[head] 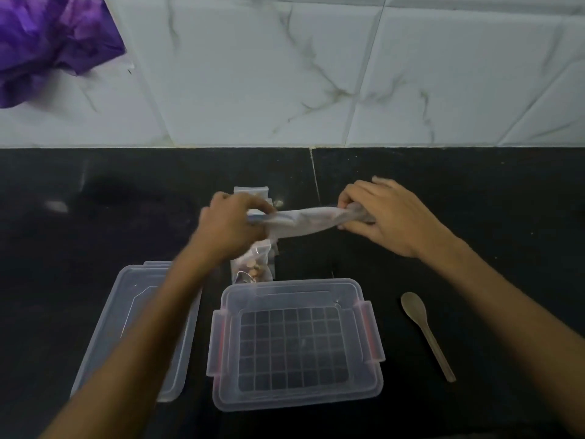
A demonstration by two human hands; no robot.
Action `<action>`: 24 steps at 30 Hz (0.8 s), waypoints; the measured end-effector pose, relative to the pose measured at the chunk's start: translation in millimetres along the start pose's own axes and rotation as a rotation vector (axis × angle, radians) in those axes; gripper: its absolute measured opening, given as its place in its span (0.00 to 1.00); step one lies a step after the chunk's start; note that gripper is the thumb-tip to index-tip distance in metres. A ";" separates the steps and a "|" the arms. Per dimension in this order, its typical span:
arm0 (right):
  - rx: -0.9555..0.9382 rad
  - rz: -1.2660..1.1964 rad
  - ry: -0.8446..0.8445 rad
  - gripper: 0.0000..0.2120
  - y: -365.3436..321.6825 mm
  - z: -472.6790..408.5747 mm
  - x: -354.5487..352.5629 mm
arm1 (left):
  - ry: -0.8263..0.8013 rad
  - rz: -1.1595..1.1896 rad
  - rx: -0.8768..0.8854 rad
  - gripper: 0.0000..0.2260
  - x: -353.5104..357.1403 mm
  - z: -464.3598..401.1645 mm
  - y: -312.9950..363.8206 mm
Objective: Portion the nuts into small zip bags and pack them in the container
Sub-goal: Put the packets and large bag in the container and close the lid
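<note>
We look down at a black table [443, 191] backed by white marbled tiles [285, 74]. Our left hand [231, 220] and right hand [376, 213] each grip one end of a crumpled clear plastic bag [304, 221], stretching it between them above the table, fingers curled round it. Below it lies a small zip bag [254, 267] holding nuts, just behind the open clear container [296, 397], whose gridded floor shows through. The container's lid [126, 299] lies to its left, under our left forearm. A wooden spoon [424, 331] rests to the right. Purple plastic [47, 42] sits at top left.
</note>
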State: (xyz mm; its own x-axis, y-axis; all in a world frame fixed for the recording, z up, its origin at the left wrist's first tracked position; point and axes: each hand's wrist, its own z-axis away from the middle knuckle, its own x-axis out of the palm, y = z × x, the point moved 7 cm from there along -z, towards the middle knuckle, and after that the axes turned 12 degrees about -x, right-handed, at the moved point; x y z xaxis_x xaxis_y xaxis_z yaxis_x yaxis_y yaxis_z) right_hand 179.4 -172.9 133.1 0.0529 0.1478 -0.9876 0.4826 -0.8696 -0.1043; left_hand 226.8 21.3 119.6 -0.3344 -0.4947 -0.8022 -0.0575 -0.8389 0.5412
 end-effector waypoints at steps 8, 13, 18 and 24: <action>0.129 -0.165 -0.152 0.14 -93.3 60.5 3.1 | -0.042 0.105 0.164 0.14 -8.7 79.9 -31.4; 0.124 -0.069 -0.223 0.13 -118.8 67.2 28.0 | 0.050 0.115 0.129 0.14 19.5 100.1 -59.5; 0.218 0.027 -0.133 0.14 -116.9 60.7 47.8 | 0.195 -0.167 0.265 0.17 31.0 106.6 -49.7; 0.223 0.014 -0.146 0.12 -120.0 49.1 77.8 | 0.189 -0.527 0.378 0.20 64.0 109.0 -32.1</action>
State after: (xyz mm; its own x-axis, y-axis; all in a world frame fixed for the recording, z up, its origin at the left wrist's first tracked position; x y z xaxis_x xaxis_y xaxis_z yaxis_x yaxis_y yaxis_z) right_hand 82.7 -80.2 63.0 -0.0760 0.0794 -0.9939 0.2776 -0.9557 -0.0976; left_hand 104.7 41.3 78.3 -0.0034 -0.1011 -0.9949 -0.5044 -0.8589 0.0890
